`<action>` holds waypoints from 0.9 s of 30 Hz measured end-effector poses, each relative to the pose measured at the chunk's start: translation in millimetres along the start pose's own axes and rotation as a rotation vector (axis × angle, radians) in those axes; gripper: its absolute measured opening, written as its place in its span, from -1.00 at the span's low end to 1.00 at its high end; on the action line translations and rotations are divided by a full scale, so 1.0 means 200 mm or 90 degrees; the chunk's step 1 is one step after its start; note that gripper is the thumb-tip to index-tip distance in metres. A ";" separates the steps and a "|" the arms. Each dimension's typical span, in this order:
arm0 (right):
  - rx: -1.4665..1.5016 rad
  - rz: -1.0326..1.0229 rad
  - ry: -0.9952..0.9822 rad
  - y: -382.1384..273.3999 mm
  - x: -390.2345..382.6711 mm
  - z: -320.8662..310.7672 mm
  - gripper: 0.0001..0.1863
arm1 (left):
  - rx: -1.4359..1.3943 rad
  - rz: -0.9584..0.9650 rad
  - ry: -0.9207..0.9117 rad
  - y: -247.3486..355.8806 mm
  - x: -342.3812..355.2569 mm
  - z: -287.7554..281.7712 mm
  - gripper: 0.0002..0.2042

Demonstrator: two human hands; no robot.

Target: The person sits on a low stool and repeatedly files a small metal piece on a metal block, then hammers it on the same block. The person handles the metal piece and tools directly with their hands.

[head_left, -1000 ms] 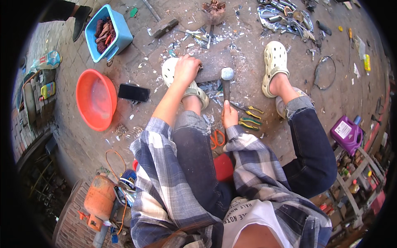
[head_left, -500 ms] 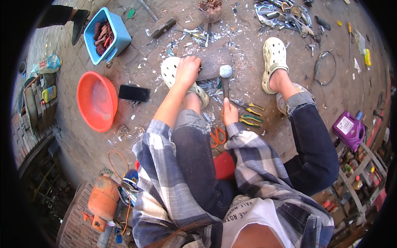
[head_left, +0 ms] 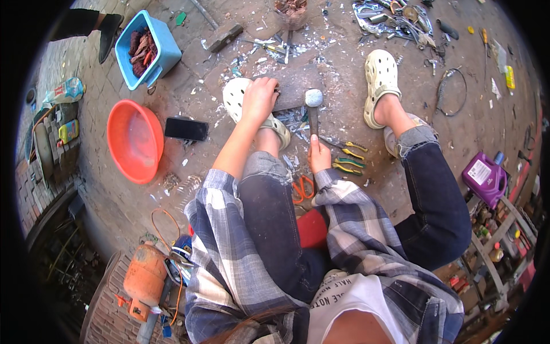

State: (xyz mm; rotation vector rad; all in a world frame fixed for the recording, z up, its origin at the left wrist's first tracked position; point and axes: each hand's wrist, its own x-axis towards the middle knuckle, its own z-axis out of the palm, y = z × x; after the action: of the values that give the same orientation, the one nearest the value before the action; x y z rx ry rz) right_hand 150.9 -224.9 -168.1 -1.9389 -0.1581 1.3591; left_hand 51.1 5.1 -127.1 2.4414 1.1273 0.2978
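Observation:
My right hand (head_left: 319,155) is wrapped round the handle of a hammer (head_left: 313,98), whose pale, worn head is turned up toward me. The hammer head hangs over or rests at the near edge of a flat dark metal plate (head_left: 301,83) on the ground; I cannot tell which. Beside the plate's left end, my left hand (head_left: 260,100) is closed, fingers curled over a small dark piece too hidden to name. That hand is just above my left cream clog (head_left: 235,97). Metal scraps (head_left: 297,125) lie between the plate and my right hand.
Pliers (head_left: 348,166) and orange-handled scissors (head_left: 302,188) lie near my right hand. Left are a phone (head_left: 186,129), a red basin (head_left: 135,141) and a blue tub (head_left: 166,54) of reddish-brown scrap. A sledgehammer (head_left: 224,38) lies ahead; metal parts (head_left: 401,23) are heaped far right.

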 end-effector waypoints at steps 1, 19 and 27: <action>0.000 0.003 0.000 -0.01 -0.01 0.00 -0.35 | 0.012 -0.009 -0.011 0.00 0.00 0.01 -0.88; -0.008 -0.007 0.008 0.03 0.00 0.00 -0.36 | -0.029 -0.182 -0.159 -0.13 0.16 -0.01 -0.91; 0.041 -0.034 -0.014 0.01 -0.01 0.03 -0.41 | 0.090 -0.118 -0.034 -0.12 0.17 -0.09 -0.91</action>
State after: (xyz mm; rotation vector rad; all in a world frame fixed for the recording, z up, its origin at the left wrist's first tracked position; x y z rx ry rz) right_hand 143.9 -223.4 -168.4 -1.8549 -0.1739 1.3351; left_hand 51.6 50.3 -121.6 2.4255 1.3814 0.0971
